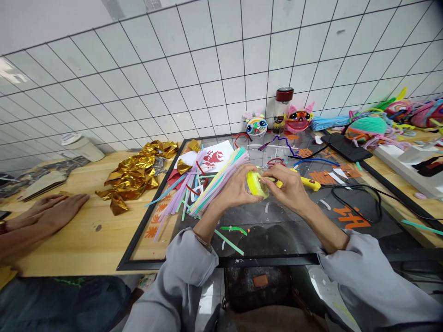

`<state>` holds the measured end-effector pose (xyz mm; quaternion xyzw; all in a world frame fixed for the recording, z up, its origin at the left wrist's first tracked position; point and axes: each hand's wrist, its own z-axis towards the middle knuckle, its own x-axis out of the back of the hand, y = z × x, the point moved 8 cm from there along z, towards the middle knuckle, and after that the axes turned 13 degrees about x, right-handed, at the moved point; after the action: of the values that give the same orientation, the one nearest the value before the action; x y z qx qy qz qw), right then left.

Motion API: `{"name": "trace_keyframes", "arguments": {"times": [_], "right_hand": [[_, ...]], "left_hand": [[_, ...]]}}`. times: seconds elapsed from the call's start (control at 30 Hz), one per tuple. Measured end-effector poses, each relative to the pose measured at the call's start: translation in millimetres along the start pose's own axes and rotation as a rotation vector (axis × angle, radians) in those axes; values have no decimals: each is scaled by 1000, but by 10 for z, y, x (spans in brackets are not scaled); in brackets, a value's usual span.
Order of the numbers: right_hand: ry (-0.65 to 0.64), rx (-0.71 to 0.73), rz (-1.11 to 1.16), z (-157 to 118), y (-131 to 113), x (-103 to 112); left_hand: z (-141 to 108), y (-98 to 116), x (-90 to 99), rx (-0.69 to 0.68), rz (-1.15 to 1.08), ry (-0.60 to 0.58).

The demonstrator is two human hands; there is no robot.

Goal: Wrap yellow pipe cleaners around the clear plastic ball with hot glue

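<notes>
My left hand [238, 186] is curled around a small rounded clear piece wrapped in bright yellow pipe cleaner [255, 183]. Against its right side are the closed fingers of my right hand [285, 184]. A yellow hot glue gun [310, 184] sticks out behind that hand, its cord trailing right; the front of the gun is mostly covered by my fingers. A bundle of pastel pipe cleaners [221, 182] lies just left of and partly behind my left hand. Below my hands, a short green twisted piece [234, 229] rests on the black board [277, 235].
Gold foil [134, 168] lies crumpled at left, near another person's hands [58, 212]. Along the wall stand a jar [282, 110] and two decorated animal heads [256, 125]. A phone [348, 146], a white power strip [411, 170] and a looped black cable [356, 216] are right.
</notes>
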<state>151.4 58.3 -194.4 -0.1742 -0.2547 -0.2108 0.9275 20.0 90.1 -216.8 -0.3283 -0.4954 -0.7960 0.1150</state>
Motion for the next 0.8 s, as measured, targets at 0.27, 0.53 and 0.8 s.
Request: {"name": "trace_keyframes", "arguments": {"times": [0.27, 0.53, 0.8], "right_hand": [[-10, 43, 8, 18, -31, 36], [-7, 38, 44, -9, -3, -20], [-1, 55, 41, -1, -27, -17]], "left_hand": [[0, -30, 1, 10, -3, 4], [13, -75, -17, 14, -9, 3], [14, -81, -18, 5, -10, 4]]}}
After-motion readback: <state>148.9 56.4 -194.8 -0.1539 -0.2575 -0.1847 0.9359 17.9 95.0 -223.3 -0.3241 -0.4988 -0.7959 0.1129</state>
